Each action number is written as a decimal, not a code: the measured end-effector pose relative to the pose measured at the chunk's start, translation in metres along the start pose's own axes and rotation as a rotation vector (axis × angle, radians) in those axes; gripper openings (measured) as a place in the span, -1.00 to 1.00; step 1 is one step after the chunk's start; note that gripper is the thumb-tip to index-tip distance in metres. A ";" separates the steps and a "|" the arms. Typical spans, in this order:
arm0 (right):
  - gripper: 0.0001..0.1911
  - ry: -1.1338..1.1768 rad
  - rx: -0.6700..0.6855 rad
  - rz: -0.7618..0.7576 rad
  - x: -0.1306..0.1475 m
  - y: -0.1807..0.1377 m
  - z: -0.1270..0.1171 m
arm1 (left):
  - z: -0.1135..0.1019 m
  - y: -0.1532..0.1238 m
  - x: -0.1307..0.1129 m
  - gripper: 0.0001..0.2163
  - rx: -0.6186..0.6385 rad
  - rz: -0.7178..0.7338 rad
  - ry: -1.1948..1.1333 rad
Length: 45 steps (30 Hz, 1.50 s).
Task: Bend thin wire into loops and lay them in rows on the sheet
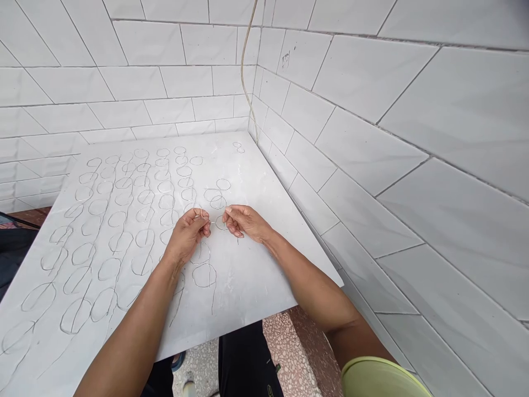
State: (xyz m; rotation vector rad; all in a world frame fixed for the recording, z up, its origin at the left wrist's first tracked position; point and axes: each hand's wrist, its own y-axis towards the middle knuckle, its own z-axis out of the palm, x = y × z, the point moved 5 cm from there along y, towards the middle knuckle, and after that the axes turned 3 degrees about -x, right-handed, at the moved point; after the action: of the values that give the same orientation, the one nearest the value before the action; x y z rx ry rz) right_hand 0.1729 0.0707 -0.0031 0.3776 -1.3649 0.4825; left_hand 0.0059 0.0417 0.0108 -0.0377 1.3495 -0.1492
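Pinched in the left hand's (190, 231) close grip, a thin wire (212, 222) sits right of the surface's (256, 281) middle, the right hand's (239, 220) fingers bunched, hold uncertain, while rings (76, 316) line the left edge, presumably spaced against tangling

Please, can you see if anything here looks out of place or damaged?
Two small things. A pair of little wire loops lies near the far right corner of the table, apart from the rows of larger wire loops on the left. Also, one wall tile carries a dark mark, odd on plain white.
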 end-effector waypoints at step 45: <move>-0.67 -0.280 0.020 -0.061 0.010 -0.013 0.005 | -0.005 -0.003 -0.007 -0.66 0.131 0.125 0.449</move>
State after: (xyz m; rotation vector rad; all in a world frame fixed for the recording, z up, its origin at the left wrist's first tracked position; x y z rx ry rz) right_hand 0.1773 0.0581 0.0083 0.5157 -1.6150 0.4032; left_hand -0.0012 0.0400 0.0172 0.2013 1.7813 -0.1449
